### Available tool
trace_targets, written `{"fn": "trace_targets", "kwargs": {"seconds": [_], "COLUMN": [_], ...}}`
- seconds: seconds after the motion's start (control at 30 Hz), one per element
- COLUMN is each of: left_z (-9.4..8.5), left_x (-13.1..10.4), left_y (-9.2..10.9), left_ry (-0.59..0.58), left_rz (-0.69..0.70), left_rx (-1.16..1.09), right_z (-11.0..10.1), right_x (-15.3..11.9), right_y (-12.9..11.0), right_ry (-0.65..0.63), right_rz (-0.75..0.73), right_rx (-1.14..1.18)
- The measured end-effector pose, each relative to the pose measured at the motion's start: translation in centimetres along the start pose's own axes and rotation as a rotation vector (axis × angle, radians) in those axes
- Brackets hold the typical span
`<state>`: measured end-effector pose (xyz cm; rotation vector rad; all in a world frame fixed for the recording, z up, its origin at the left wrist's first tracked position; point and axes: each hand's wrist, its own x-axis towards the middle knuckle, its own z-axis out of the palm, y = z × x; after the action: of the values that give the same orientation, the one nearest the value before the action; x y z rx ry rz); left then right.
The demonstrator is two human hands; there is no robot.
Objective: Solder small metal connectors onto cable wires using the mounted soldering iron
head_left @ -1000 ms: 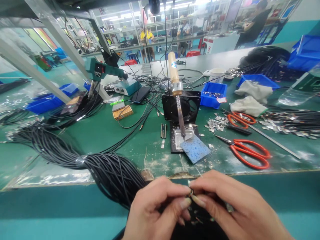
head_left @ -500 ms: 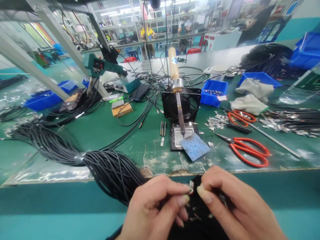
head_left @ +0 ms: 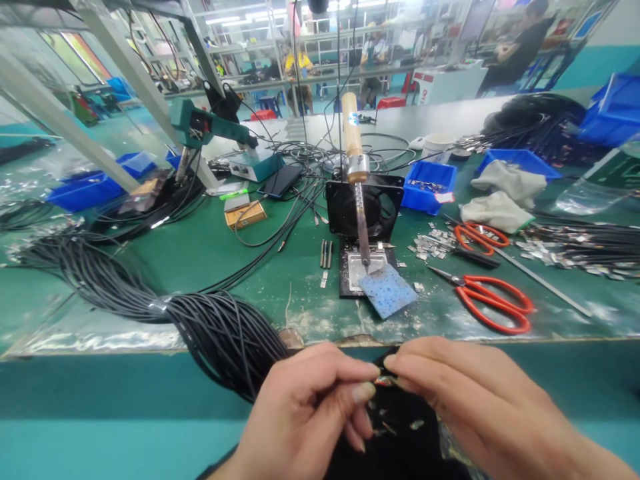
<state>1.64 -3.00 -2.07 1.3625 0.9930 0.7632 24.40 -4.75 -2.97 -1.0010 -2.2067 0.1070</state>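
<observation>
Between left hand (head_left: 313, 403), clamped on it, and right hand (head_left: 467, 393), grip unclear, small connector (head_left: 384, 381), long axis crosswise, rightward

"Where does our light come from?"
"Bright ceiling lights (head_left: 273, 13); we catch glare on the bench (head_left: 110, 341)."
"Is our view sharp?"
"No, we find the far shelves (head_left: 323, 48) hazy and the bottle (head_left: 600, 183) stretched."

Bench count: soldering iron (head_left: 355, 140), 1; fan (head_left: 383, 210), 1; blue sponge (head_left: 388, 292), 1; red-handled tools (head_left: 523, 302), 2; gloves (head_left: 497, 212), 2; blue bins right of fan (head_left: 428, 197), 3. Foreground: bare hands (head_left: 310, 403), 2.
</observation>
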Motion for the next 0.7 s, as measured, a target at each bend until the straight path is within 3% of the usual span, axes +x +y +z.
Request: {"fn": "trace_targets", "kwargs": {"seconds": [0.7], "left_z": [0.22], "left_x": [0.01], "left_y": [0.17], "left_ry": [-0.019], "left_rz": [0.031], "left_rx": [0.014], "right_z": [-0.64], "right_x": [0.06], "right_y": [-0.37], "right_ry": [-0.075], "right_rz": [-0.055], "right_rx": [-0.003]}}
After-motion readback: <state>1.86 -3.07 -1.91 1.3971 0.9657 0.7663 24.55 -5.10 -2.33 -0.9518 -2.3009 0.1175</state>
